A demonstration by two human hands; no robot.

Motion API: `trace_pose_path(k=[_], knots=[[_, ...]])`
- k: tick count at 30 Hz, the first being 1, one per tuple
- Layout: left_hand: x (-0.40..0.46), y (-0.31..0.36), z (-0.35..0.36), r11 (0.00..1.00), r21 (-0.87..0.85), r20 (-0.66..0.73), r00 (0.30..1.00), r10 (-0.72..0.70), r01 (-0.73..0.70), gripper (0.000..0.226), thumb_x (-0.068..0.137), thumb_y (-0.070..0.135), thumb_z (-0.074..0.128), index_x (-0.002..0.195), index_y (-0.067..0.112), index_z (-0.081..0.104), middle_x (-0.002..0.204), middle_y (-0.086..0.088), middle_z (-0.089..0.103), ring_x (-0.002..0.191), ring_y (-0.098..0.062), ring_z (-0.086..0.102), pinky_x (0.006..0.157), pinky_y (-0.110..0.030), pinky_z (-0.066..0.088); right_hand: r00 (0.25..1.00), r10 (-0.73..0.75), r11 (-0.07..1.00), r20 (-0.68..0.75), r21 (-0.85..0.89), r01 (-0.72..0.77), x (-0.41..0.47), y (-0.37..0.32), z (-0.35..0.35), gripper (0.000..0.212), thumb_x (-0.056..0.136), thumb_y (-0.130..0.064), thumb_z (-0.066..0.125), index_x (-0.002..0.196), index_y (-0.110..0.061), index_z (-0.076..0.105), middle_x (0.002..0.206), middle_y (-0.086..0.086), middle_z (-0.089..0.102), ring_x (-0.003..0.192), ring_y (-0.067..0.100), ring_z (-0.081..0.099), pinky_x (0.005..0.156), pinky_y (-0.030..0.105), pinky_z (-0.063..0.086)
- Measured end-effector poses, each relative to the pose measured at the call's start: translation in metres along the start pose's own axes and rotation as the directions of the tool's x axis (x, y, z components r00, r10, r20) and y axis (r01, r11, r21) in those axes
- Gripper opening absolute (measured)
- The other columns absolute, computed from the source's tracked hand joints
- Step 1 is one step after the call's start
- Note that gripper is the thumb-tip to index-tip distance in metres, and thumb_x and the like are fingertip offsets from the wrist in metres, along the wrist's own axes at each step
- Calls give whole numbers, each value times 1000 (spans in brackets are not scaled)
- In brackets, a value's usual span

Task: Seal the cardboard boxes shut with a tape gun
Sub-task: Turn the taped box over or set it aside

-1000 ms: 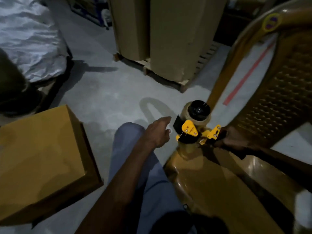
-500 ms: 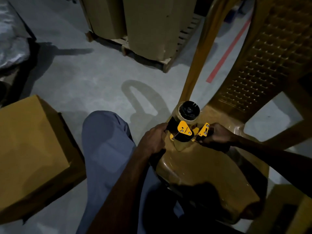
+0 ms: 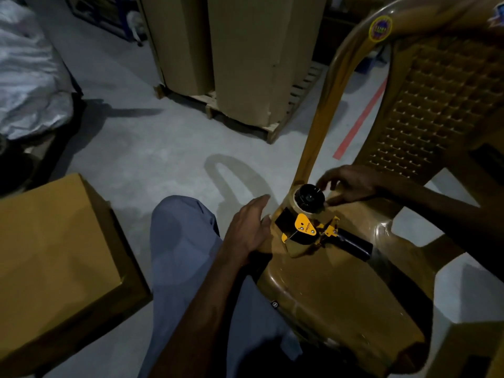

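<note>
Tape gun (image 3: pixel 308 227) lying on the seat of a brown plastic chair (image 3: pixel 341 296), both hands at it.

The left hand (image 3: pixel 249 230) rests flat-fingered against the gun's front end; the right hand (image 3: pixel 347 184) fingers the tape roll (image 3: pixel 309 199). A closed cardboard box (image 3: pixel 60 263) sits left; tall cartons (image 3: pixel 245 55) stand on a pallet beyond.

Floor: we see pale grey concrete (image 3: pixel 152 148) with a red strip (image 3: pixel 360 118) near the chair.
Furniture: we see 1 brown plastic chair (image 3: pixel 447 99) with a lattice back, right.
Far side: we see a wooden pallet (image 3: pixel 240 124) against the dark background.
Left: we see crumpled silvery sheeting (image 3: pixel 30 85).
Light: we find it dim, with long shadows.
</note>
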State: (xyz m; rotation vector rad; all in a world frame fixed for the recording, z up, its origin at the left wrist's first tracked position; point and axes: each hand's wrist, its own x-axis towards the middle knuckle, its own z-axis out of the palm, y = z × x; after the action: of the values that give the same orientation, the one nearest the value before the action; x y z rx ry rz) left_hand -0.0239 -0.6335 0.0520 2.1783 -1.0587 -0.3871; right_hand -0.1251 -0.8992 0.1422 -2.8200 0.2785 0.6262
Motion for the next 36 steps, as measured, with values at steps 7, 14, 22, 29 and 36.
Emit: trace_pose_path(k=[7, 14, 22, 29, 36], knots=[[-2, -27, -61, 996, -87, -253, 967, -15, -7, 49, 97, 17, 59, 143, 7, 48, 146, -10, 50, 134, -25, 47, 108, -20, 28, 908, -258, 952, -332, 74, 297, 51, -101, -29, 43, 82, -51, 70, 115, -24, 67, 106, -14, 68, 88, -1, 64, 73, 26, 55], [-36, -126, -132, 966, -104, -487, 835, -256, 235, 48, 99, 25, 54, 145, 15, 47, 149, -3, 48, 136, -20, 44, 111, -29, 32, 803, -326, 844, -499, 229, 485, 158, -243, -6, 35, 80, -52, 70, 102, -25, 72, 95, -13, 71, 80, 3, 67, 71, 33, 56], [-123, -272, -178, 868, -109, -489, 734, -471, 484, 48, 96, 19, 58, 142, 7, 49, 142, -13, 53, 128, -31, 52, 102, -36, 41, 854, -437, 833, -283, 231, 503, 273, -405, 82, 26, 84, -44, 67, 102, -26, 70, 97, -14, 70, 77, 8, 66, 75, 32, 54], [-222, -422, -192, 631, -170, -331, 559, -760, 757, 53, 90, 13, 66, 139, 1, 47, 137, -19, 54, 122, -34, 54, 99, -35, 41, 952, -293, 860, -88, 411, 303, 345, -458, 212, 39, 83, -41, 71, 114, -18, 66, 108, -3, 67, 97, 16, 63, 78, 29, 49], [-316, -532, -159, 216, -417, -338, 70, -939, 883, 90, 69, 62, 69, 117, -12, 52, 126, -34, 50, 124, -45, 46, 100, -49, 44, 975, -31, 806, 222, 582, -107, 381, -470, 316, 101, 74, -64, 69, 152, -20, 22, 154, 6, 29, 133, 30, 42, 103, 51, 45]])
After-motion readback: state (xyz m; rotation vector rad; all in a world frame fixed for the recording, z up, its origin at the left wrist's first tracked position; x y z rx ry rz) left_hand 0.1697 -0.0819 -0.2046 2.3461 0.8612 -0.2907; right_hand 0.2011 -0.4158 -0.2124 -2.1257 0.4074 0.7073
